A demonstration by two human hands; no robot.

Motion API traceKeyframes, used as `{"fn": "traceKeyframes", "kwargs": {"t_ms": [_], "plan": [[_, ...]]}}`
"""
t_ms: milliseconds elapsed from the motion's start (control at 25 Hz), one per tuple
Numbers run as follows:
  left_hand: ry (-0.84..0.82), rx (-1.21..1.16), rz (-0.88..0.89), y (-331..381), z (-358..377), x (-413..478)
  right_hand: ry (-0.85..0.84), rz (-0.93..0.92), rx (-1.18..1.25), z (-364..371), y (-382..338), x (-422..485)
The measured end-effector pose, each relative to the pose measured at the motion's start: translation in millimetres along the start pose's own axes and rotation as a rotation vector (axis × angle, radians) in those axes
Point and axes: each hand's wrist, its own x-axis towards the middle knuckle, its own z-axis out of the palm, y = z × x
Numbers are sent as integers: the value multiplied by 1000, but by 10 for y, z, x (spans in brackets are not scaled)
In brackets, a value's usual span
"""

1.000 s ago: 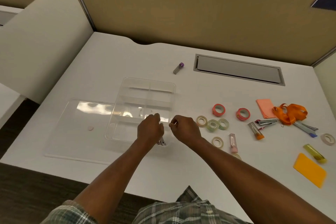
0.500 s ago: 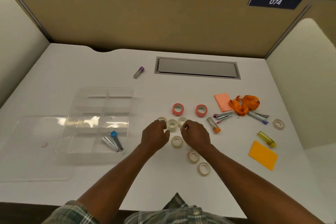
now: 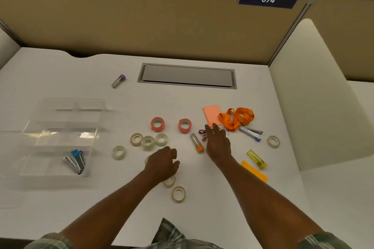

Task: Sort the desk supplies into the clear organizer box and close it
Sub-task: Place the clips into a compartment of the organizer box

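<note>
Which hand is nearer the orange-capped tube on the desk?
Right. The right hand is spread open just beside the orange-capped tube, on its right, not touching it. The left hand is curled farther off, nearer the person, over the tape rolls.

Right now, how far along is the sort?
Done: only the staplers lie in the box. In hand: nothing; right hand reaches over the pink stapler, left hand hovers by the tape rolls. Left: tapes, tubes, lanyard, notes, and closing the box.

Glossy clear plastic organizer box (image 3: 60, 119); matt white desk (image 3: 202, 204).
</note>
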Motion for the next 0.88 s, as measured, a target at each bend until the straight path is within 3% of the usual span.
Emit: {"fn": "traceKeyframes", "kwargs": {"t_ms": [240, 360, 440, 560, 760, 880], "plan": [[-50, -98, -65, 284, 102, 98, -3, -114, -117, 47, 282, 86], [-84, -327, -146, 498, 72, 177, 2, 66, 90, 45, 346, 73], [-120, -661, -278, 668, 29, 223, -27, 191, 386, -37, 325, 14], [-188, -1080, -474, 907, 10, 368, -99, 83, 748, -171, 272, -140], [-161, -1403, -612, 1084, 80, 573, -267, -137, 745, -452, 361, -230], [-188, -1366, -633, 1017, 133, 564, -109, -79, 738, -493, 638, -73]]}}
